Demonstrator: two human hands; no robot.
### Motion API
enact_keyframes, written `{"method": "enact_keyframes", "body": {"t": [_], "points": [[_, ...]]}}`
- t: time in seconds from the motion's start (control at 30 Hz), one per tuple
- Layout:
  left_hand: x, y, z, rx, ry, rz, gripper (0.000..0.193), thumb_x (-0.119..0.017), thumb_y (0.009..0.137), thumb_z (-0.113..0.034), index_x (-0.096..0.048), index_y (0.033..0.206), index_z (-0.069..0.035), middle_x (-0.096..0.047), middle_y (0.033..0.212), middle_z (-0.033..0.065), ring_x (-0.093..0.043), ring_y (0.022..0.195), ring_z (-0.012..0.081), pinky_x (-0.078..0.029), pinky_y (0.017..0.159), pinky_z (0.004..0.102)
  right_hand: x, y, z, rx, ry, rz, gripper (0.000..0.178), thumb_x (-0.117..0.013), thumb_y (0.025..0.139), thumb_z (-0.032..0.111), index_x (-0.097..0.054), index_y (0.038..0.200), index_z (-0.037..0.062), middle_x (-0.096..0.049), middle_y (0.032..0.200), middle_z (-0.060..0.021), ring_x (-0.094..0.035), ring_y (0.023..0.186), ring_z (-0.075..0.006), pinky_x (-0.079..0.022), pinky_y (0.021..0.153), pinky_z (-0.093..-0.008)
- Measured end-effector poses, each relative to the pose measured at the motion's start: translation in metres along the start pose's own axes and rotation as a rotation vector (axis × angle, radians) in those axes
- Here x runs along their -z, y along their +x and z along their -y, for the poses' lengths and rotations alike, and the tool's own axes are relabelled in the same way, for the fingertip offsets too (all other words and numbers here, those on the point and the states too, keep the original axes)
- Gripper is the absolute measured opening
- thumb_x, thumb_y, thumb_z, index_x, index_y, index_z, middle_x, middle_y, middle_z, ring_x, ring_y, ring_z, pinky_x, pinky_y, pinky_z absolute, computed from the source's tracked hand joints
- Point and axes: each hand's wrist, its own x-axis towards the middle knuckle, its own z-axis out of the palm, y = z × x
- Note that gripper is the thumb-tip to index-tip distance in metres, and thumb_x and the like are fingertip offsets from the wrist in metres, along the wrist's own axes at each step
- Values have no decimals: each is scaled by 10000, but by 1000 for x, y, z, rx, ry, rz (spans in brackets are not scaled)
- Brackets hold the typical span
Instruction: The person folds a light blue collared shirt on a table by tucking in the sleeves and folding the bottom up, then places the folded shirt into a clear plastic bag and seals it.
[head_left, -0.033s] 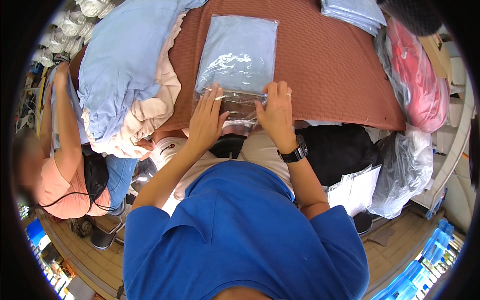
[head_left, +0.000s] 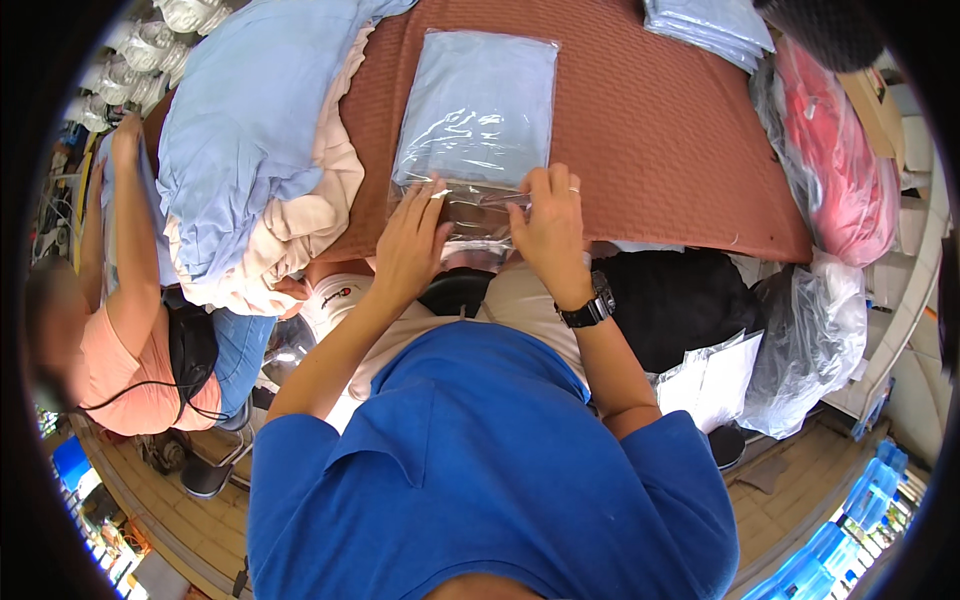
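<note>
A folded light-blue garment (head_left: 480, 105) lies flat inside a clear plastic bag (head_left: 478, 215) on the brown cloth in front of me. The bag's loose end hangs toward me past the garment's near edge. My left hand (head_left: 410, 240) rests on the left side of that loose end, fingers stretched out and slightly apart. On the right side, my right hand (head_left: 553, 228) has its fingers bent and its thumb turned inward, gripping the plastic near the bag's corner.
Brown cloth (head_left: 660, 160) covers the table. At left lie blue garments (head_left: 240, 130) over cream cloth (head_left: 335, 190). Bagged blue garments (head_left: 705, 30) are stacked far right, beside a red bundle in plastic (head_left: 840, 160). A co-worker (head_left: 130, 340) sits at left with raised arms.
The bag has shifted very slightly to the right. My left fingertips sit a little nearer to me, and my right hand's fingers have drawn closer together.
</note>
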Motion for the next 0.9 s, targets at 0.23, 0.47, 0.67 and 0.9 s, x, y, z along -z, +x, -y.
{"method": "enact_keyframes", "body": {"t": [0.23, 0.47, 0.67, 0.9], "points": [[16, 32, 25, 49, 156, -324, 226, -699, 863, -45, -629, 1078, -46, -612, 1061, 117, -590, 952, 352, -459, 836, 432, -65, -25, 27, 264, 195, 145, 372, -630, 834, 59, -592, 1192, -35, -573, 1212, -194, -540, 1163, -372, -448, 970, -474], [11, 34, 44, 131, -181, -283, 235, -639, 911, -16, -617, 1144, -35, -569, 1267, 150, -610, 1088, 373, -519, 876, 422, -89, -16, 45, 307, 4, 121, 545, -525, 949, 91, -424, 1454, -85, -349, 1574, -255, -341, 1441, -456, -292, 1188, -507], [14, 37, 44, 98, -173, -236, 307, -640, 839, 92, -642, 1126, -17, -568, 1266, 176, -607, 1132, 379, -522, 920, 409, -111, 16, 20, 302, -154, 120, 590, -566, 944, 219, -461, 1481, 1, -327, 1619, -181, -288, 1473, -466, -212, 1208, -581], [11, 37, 66, 191, -391, -127, 343, -645, 773, 135, -637, 1085, -6, -591, 1181, 127, -610, 1063, 366, -519, 890, 401, -119, 15, 19, 364, -184, 186, 508, -569, 947, 254, -552, 1432, 103, -430, 1570, -120, -278, 1481, -455, -173, 1197, -642]]}}
